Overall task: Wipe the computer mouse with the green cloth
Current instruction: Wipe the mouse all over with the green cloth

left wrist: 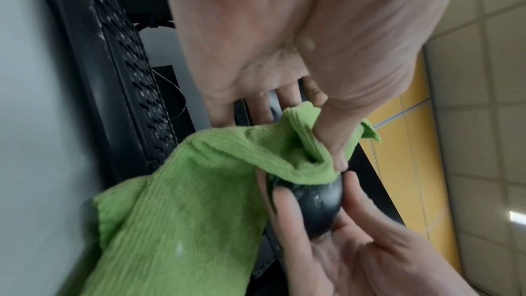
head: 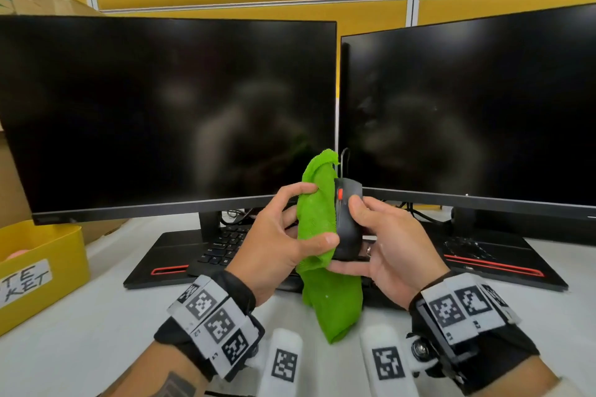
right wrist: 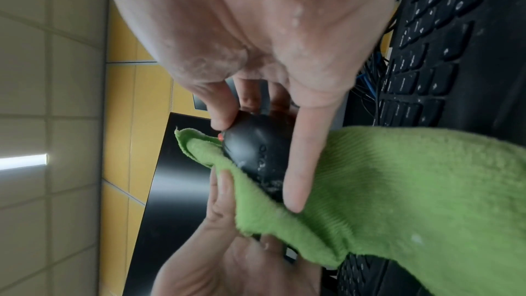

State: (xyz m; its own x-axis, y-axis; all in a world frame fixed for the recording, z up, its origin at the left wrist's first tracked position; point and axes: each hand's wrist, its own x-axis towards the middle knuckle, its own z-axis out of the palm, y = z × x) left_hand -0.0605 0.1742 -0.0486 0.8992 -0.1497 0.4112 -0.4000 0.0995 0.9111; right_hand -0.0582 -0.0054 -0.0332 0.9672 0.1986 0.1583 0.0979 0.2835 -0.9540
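Note:
Above the desk, upright, my right hand (head: 348,235) holds the black computer mouse (head: 347,222) with its red scroll wheel; the thumb is on top and the fingers are underneath. My left hand (head: 319,214) pinches the green cloth (head: 332,300) between thumb and fingers and presses it against the mouse's left side. The cloth's long tail hangs down toward the desk. In the left wrist view the cloth (left wrist: 185,211) covers part of the mouse (left wrist: 315,202). The right wrist view shows the mouse (right wrist: 256,145) beside the cloth (right wrist: 398,188).
Two dark monitors (head: 167,113) (head: 477,113) stand close behind my hands. Below them lie a black keyboard (head: 222,245) and the monitor bases. A yellow labelled box (head: 42,267) sits at the left on the white desk (head: 80,348). The mouse cable (head: 345,158) rises behind the mouse.

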